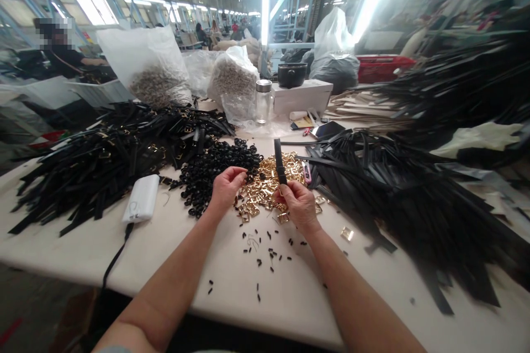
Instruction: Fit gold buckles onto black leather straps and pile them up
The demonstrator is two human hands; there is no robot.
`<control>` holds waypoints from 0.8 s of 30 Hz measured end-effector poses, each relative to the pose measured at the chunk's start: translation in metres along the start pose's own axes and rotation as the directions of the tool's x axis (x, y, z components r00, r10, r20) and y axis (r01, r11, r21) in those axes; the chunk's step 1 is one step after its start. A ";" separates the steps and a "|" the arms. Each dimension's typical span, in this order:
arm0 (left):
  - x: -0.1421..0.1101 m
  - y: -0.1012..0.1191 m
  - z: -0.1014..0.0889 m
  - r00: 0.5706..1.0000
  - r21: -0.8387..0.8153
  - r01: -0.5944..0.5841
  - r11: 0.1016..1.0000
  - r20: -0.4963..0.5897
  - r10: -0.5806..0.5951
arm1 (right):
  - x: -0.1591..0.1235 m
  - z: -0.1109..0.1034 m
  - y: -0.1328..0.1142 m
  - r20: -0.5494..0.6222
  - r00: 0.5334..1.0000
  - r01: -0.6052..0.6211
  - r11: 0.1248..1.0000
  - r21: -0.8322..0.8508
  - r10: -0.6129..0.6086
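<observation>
My right hand (298, 205) is closed around the lower end of a black strap (279, 161), which stands upright above a heap of gold buckles (267, 185). My left hand (227, 186) rests with curled fingers at the edge of a pile of black rings (215, 168), fingertips pinched together beside the gold buckles; what they hold is too small to make out. Small black scraps (269, 251) lie scattered on the white table (182, 237) between my forearms.
A large pile of black straps (103, 160) lies left, another (397, 187) right. A white power bank (141, 197) with a cable sits near the left pile. Bags of parts (153, 80), a glass jar (263, 100), a phone (327, 130) and a white box (302, 94) stand behind. A person sits far left.
</observation>
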State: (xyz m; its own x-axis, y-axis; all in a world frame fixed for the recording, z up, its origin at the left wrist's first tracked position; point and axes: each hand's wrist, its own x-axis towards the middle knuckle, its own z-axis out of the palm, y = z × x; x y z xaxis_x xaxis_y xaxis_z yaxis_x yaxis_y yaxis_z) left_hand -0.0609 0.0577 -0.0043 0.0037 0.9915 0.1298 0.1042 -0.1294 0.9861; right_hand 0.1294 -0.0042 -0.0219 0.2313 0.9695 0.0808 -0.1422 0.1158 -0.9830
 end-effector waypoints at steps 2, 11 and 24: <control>0.003 0.000 -0.009 0.996 0.192 -0.081 0.978 -0.014 0.085 | -0.001 -0.001 0.000 0.030 0.999 0.030 0.997 -0.069 -0.028; 0.003 -0.002 -0.014 0.937 0.745 -0.347 0.570 0.245 0.251 | -0.004 0.002 0.000 0.086 0.991 0.124 0.952 -0.278 -0.104; 0.006 -0.009 -0.003 0.940 0.857 -0.299 0.419 0.189 0.285 | -0.006 0.007 -0.004 0.117 0.986 0.157 0.921 -0.356 -0.122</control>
State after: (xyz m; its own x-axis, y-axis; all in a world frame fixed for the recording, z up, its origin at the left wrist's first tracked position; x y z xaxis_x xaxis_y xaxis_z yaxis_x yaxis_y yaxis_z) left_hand -0.0648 0.0645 -0.0120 0.2209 0.8967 0.3836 0.8953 -0.3424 0.2850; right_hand 0.1220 -0.0094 -0.0171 0.1325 0.9667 0.2192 0.2481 0.1818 -0.9515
